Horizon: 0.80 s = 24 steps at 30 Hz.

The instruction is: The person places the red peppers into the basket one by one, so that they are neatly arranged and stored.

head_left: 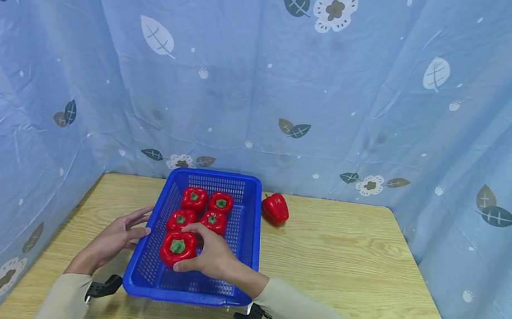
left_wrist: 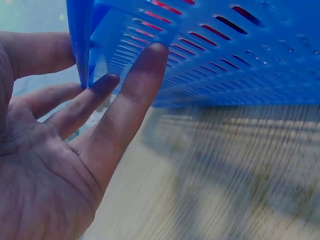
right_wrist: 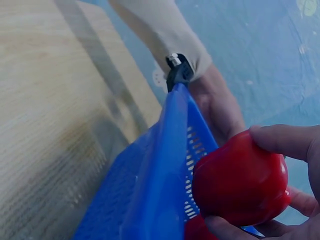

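Note:
In the head view my right hand [head_left: 215, 257] grips a red bell pepper [head_left: 178, 248] with a green stem, above the near left part of the blue basket [head_left: 249, 246]. The right wrist view shows thumb and fingers around this bell pepper [right_wrist: 242, 182]. Several more red bell peppers [head_left: 194, 198] sit stem-up in two columns inside the basket, the nearer ones partly hidden by my right hand. At the basket's left side, my left hand [head_left: 113, 237] touches the rim and outer slotted wall with extended fingers [left_wrist: 127, 107].
Outside the basket, beyond its right side, another red bell pepper [head_left: 275, 209] lies on the wooden table [head_left: 343, 276]. A blue patterned curtain [head_left: 261, 70] surrounds the back and sides. Each wrist carries a black strap mount [head_left: 104, 288].

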Tool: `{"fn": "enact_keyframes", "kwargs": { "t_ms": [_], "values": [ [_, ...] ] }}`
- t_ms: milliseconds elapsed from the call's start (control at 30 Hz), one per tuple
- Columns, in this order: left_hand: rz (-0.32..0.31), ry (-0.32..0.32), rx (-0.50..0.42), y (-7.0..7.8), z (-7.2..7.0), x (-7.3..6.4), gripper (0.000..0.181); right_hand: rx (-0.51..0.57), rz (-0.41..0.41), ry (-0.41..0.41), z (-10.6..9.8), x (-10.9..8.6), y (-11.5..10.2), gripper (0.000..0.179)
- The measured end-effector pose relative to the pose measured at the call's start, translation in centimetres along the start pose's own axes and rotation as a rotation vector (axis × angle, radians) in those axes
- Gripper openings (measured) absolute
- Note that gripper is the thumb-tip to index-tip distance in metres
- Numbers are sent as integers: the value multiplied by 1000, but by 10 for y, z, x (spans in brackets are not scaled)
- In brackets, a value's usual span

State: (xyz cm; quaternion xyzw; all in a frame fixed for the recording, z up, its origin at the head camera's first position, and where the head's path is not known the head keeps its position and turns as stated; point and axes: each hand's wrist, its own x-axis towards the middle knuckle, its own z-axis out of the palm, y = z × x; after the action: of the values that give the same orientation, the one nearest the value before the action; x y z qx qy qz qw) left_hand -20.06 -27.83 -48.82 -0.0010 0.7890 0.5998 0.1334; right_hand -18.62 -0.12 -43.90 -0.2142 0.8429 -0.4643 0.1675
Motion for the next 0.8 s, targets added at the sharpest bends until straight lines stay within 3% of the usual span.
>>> {"fn": "enact_keyframes", "kwargs": {
  "t_ms": [367, 800],
  "values": [
    [0, -7, -16, 3, 0, -1, 73, 11, 95, 11, 14, 10, -3, 67],
    [-12, 15, 4, 1, 2, -1, 73, -4, 135, 22, 27, 18, 1, 67]
  ]
}}
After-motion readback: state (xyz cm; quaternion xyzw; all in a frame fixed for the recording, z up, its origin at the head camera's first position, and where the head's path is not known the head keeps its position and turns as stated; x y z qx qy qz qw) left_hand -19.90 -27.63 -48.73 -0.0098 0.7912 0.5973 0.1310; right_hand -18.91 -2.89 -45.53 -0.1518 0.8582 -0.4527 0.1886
